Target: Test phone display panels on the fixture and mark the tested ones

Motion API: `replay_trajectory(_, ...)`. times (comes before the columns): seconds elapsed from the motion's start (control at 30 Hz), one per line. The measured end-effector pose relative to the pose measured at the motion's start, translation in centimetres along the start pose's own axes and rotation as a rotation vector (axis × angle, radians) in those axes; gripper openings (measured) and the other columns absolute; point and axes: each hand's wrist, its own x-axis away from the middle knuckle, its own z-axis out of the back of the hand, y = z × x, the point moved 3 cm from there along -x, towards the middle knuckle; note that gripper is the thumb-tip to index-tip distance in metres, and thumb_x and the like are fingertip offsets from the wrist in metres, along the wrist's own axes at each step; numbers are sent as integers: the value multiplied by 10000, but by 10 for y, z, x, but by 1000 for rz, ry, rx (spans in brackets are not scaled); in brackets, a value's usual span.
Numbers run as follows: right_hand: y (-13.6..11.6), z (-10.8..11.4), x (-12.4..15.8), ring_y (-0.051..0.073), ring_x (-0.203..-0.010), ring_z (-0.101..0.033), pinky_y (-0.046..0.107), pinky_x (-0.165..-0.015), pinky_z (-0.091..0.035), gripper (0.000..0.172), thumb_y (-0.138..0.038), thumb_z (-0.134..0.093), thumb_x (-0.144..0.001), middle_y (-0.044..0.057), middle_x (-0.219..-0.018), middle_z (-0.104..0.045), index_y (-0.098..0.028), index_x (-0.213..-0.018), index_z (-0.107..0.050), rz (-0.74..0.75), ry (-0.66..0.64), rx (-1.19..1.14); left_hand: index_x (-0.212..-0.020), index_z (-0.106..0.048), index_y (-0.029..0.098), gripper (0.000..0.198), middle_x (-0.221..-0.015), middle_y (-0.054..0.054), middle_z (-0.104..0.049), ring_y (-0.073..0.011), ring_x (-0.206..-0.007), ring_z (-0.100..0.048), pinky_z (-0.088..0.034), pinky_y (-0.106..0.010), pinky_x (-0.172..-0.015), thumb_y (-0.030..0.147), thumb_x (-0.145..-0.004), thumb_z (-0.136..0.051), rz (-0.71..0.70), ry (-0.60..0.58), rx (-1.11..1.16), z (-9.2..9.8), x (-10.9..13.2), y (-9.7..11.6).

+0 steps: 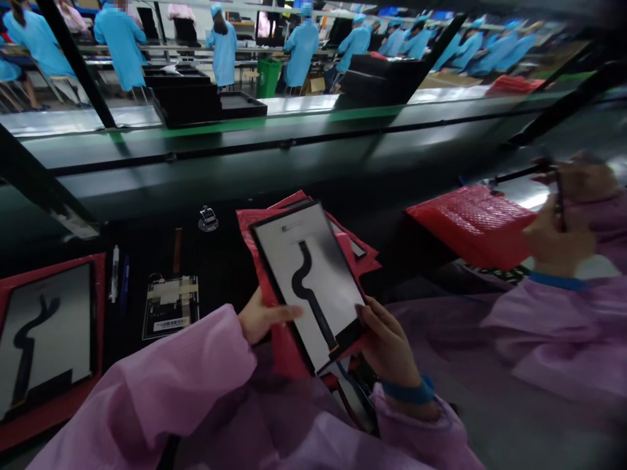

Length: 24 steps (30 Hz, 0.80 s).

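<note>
Flat panel firmly in the grip of left hand and right hand, red wrap seemingly beneath.

Electronics factory — rows of blue-smocked workers, stacked black trays, perhaps a monitor far back

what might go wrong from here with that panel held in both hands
Creasing: the dark ribbon cable curves across the panel close to the left hand, whose fingers might catch or bend it.
Slipping: the panel is held tilted over red wrap, so it might slide if the right hand loosened.
Smudging: bare fingers overlap the panel's pale surface and could leave marks.
</note>
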Motion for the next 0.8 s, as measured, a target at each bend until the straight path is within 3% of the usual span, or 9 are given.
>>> replay_trajectory(0.17, 15, -35, 6, 214, -876, -732, 340, -731, -622, 564, -594, -863, -643, 69, -1001, -764, -239, -1066, -747, -163, -134, 40, -1350, -573, 286, 675, -1203, -35, -736, -283, -1181, -677, -541, -421, -1030, 171, -705, -736, -281, 299, 256, 48, -19, 31)
replay_trajectory(0.3, 0, -61, 13, 213, -1023, -709, 346, -880, -598, 694, -594, -795, -767, 57, -1095, -745, -270, -1351, -607, -147, -294, 174, -1385, -551, 261, 637, -1189, -49, -738, -244, -1162, -692, -502, -427, -1097, 66, -785, -638, -278, 488, 270, 72, -31, 36)
replay_trajectory(0.37, -9, -70, 15, 192, -1012, -693, 320, -892, -577, 705, -605, -781, -785, 40, -1081, -736, -289, -1376, -559, -123, -347, 235, -1373, -562, 250, 575, -1126, -48, -750, -224, -1115, -709, -501, -431, -1104, 32, -841, -580, -265, 555, 284, 77, -33, 36)
replay_trajectory(0.53, -15, -85, 9, 165, -772, -610, 285, -714, -532, 611, -717, -798, -658, 1, -817, -657, -238, -1020, -682, -198, -413, 288, -1240, -635, 243, 408, -1022, -18, -765, -185, -1027, -727, -523, -390, -1091, 17, -919, -523, -245, 697, 327, 81, -32, 37)
replay_trajectory(0.67, -23, -90, 2, 189, -937, -600, 274, -744, -501, 479, -640, -834, -624, 57, -1036, -638, -197, -725, -681, -94, -381, 343, -1124, -672, 224, 291, -882, -17, -753, -178, -930, -741, -558, -358, -1021, 66, -973, -480, -208, 712, 371, 84, -34, 34)
replay_trajectory(0.73, -31, -86, 1, 202, -1024, -596, 273, -775, -501, 445, -595, -843, -621, 68, -1142, -608, -187, -670, -672, -31, -293, 303, -1078, -674, 212, 288, -836, -12, -739, -156, -847, -736, -571, -322, -962, 76, -998, -433, -204, 714, 386, 84, -35, 31)
replay_trajectory(0.8, -37, -76, 1, 188, -992, -597, 270, -760, -504, 417, -562, -845, -618, 57, -1115, -597, -188, -653, -663, 12, -183, 251, -1054, -668, 206, 298, -828, -2, -732, -134, -772, -718, -575, -298, -915, 69, -1005, -408, -203, 730, 378, 85, -36, 27)
